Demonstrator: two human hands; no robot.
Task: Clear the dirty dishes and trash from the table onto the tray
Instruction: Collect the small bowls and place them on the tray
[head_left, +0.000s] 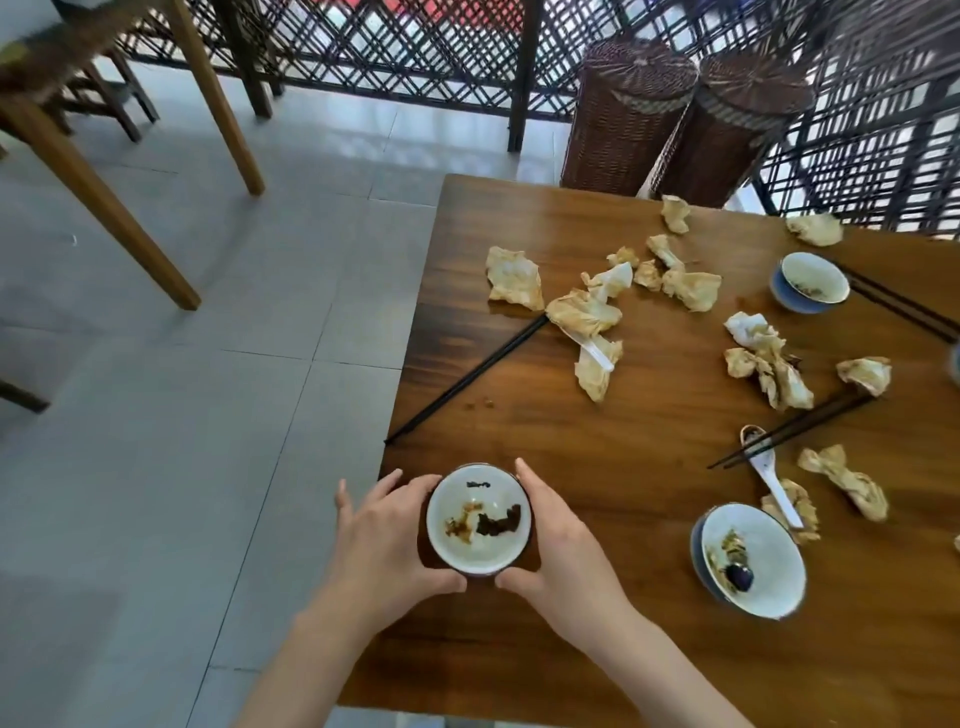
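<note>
Hands are cupping a dirty bowl (478, 519) at the worktop's (571, 649) near left edge: left grip (387, 535) and right grip (558, 545) are both curling round its sides. Crumpled napkins (584, 312) and chopsticks (467, 382) are lying toward the far edge.

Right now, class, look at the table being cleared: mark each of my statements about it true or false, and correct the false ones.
1. Both hands hold one bowl. True: the left hand and right hand grip the dirty bowl from either side.
2. A tray stands beside that bowl. False: no tray is in view.
3. A white spoon lies under a pair of chopsticks. True.
4. The table has been cleared of napkins. False: crumpled napkins are scattered across it.
5. One pair of chopsticks reaches the table's left edge. True: the black chopsticks end there.
6. The held bowl is clean. False: it has dark food residue.
</note>
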